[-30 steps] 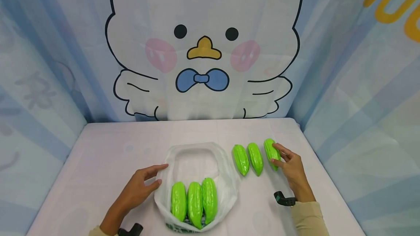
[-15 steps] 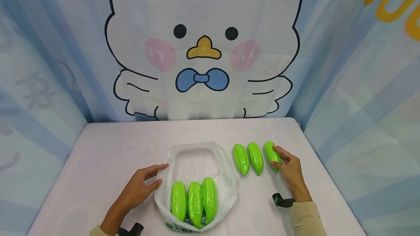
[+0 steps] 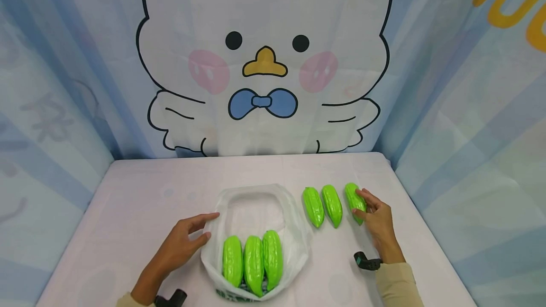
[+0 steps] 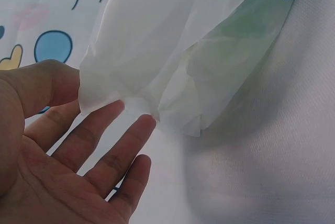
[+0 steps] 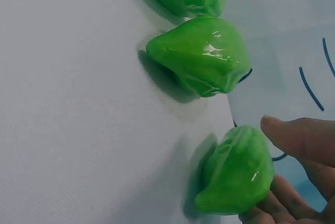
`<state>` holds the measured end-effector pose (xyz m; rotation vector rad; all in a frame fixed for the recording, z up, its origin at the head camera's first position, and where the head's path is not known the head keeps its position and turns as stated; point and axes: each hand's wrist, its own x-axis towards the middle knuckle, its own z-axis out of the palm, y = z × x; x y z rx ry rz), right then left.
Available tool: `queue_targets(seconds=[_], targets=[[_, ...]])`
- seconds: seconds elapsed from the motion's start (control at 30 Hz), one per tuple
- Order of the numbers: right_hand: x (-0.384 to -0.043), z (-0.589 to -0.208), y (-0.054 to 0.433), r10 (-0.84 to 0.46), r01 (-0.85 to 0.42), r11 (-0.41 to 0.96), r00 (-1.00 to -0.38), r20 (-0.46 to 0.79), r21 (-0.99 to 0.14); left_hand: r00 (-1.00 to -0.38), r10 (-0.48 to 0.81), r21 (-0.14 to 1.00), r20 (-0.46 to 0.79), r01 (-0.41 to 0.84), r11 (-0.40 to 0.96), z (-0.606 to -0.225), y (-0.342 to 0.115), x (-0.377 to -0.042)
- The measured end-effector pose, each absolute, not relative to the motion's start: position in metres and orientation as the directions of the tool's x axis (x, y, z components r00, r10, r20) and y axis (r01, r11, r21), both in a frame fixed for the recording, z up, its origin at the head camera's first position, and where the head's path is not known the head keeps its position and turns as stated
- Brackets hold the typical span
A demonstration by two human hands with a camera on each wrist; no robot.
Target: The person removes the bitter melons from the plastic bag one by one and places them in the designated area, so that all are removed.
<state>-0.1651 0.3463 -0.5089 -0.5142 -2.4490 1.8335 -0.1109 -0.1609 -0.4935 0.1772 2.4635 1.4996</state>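
R hand (image 3: pixel 378 221) is loosely curling round the rightmost green gourd (image 3: pixel 352 199), thumb one side, fingers the other; how firmly it's gripping, can't tell. Vs. 1 s ago, hand & gourd are sitting a touch nearer the person, prob. just a small adjustment, w/ the 3/3 split staying put. L hand (image 3: pixel 184 242) is touching the white bag's rim (image 3: pixel 215 240), fingers spread, not curling round anything. Count: 2 hands, 1 bag, 6 gourds: bagged trio (image 3: pixel 253 265) lying inside, other 3, incl. two neighbouring gourds (image 3: pixel 332 205), lying on the tabletop (image 3: pixel 149 193) just right of it.
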Motion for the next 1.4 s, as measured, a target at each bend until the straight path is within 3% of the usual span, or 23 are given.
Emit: queue_targets(seconds=[0.53, 0.9, 1.4], targets=[[-0.153, -0.475, 0.330, 0.286, 0.173, 0.344, -0.956, -0.073, -0.923, -0.961, 0.235, 0.886, -0.145, -0.020, 0.464, -0.492, -0.160, -0.112], [-0.136, -0.456, 0.302, 0.182, 0.085, 0.338, -0.983, -0.023, -0.937, -0.962, 0.238, 0.887, -0.137, -0.012, 0.462, -0.494, -0.160, -0.112], [-0.111, -0.463, 0.261, 0.009, -0.050, 0.300, -0.998, 0.055, -0.953, -0.962, 0.208, 0.883, -0.178, -0.063, 0.465, -0.493, -0.159, -0.111]])
